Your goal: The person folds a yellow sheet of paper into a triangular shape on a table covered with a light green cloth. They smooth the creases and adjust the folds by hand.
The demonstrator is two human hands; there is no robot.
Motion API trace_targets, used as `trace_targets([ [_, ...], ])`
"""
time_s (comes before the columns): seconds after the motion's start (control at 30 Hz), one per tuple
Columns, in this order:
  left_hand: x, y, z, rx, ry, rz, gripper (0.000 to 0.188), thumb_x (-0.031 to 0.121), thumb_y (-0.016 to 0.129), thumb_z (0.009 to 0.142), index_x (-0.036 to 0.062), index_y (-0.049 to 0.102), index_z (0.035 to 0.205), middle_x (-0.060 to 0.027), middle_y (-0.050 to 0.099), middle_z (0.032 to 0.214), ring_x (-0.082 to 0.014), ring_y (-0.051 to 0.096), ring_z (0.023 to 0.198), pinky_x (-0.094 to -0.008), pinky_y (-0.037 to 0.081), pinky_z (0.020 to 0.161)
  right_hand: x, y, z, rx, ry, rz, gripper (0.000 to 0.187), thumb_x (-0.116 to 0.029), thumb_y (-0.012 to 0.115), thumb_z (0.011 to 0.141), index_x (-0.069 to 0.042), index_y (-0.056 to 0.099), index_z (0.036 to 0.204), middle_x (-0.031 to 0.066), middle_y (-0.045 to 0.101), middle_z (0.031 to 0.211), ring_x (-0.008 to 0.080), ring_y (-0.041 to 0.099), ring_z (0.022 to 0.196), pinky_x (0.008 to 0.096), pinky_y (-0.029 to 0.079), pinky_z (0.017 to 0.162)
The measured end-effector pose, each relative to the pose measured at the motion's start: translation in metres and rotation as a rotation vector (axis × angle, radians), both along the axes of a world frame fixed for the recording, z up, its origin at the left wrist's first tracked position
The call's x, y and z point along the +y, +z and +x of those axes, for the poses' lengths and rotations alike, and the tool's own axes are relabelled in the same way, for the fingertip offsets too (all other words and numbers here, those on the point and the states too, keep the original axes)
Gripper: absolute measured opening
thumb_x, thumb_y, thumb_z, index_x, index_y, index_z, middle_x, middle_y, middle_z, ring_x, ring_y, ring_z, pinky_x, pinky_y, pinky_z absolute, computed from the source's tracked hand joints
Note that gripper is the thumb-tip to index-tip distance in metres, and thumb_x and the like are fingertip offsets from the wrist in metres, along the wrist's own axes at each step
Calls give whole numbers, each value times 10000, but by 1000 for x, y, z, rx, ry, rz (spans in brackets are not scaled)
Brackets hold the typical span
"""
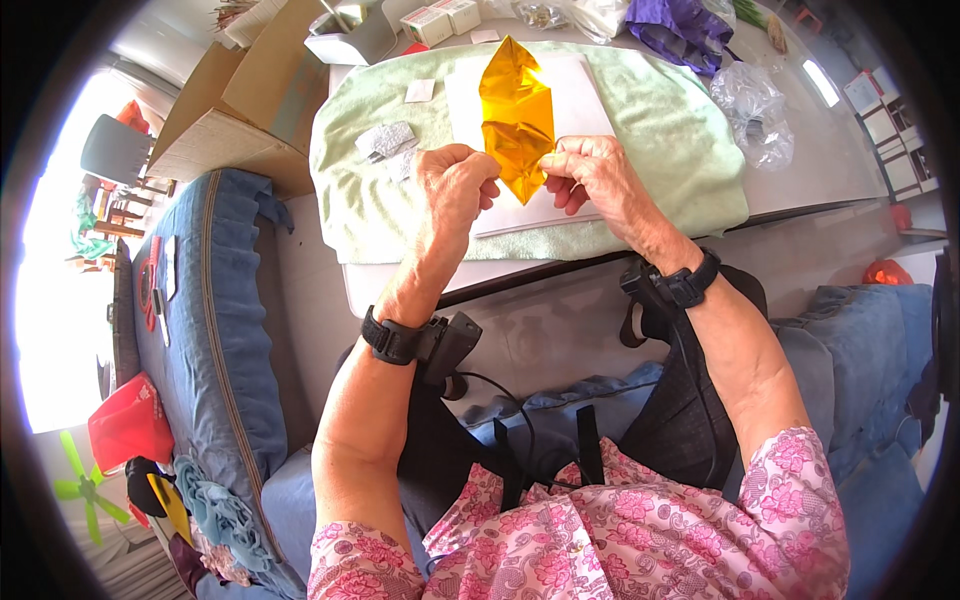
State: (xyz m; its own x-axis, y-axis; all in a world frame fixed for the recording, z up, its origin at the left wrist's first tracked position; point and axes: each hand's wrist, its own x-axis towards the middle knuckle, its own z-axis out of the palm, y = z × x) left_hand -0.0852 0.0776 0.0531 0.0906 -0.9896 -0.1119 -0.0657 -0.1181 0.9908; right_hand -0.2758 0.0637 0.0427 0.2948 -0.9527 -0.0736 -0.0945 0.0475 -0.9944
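A folded piece of shiny gold foil paper [517, 105], pointed at its far and near ends, is held up over the table. My left hand [455, 180] pinches its lower left edge between thumb and fingers. On the other side, my right hand [593, 172] pinches the lower right edge. Beneath the foil lies a stack of white paper [585, 100] on a pale green towel [680, 150]. Silvery-grey pieces [386, 140] and a small white square [420, 91] rest on the towel left of the paper.
An open cardboard box [245, 100] stands left of the table. Along the far edge are a grey container [350, 40], small boxes [440, 22], a purple bag [680, 30] and a clear plastic bag [755, 115]. Red scissors [148, 275] lie on the blue sofa arm [215, 330].
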Motion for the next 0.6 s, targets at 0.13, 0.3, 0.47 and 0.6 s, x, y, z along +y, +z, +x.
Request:
trace_targets([
  [0.13,-1,-2,2,42,4,17,154,99,611,783,-12,662,689,-65,615,577,-97,529,461,-225,398,438,0,-4,-2,-87,20,13,252,-216,603,882,6,631,768,74,632,692,136,615,576,260,515,507],
  [0.3,-1,-3,4,86,-1,15,154,100,624,782,-5,653,673,-68,616,575,-104,527,455,-226,399,437,0,-2,-2,-148,0,107,250,-232,611,874,0,635,784,79,638,718,148,617,592,277,523,541],
  [0.47,-1,-6,3,141,3,9,154,93,625,768,-12,644,657,-76,612,564,-107,512,435,-231,390,421,0,-6,-3,-211,-20,156,256,-248,633,862,-2,641,791,82,643,729,153,624,612,287,532,568],
  [0.6,-2,-5,-2,182,27,8,157,81,615,746,-26,633,633,-86,604,546,-107,496,414,-232,367,396,-2,-9,-5,-238,-33,181,264,-262,648,855,-2,646,805,79,645,734,153,625,616,286,534,574],
])
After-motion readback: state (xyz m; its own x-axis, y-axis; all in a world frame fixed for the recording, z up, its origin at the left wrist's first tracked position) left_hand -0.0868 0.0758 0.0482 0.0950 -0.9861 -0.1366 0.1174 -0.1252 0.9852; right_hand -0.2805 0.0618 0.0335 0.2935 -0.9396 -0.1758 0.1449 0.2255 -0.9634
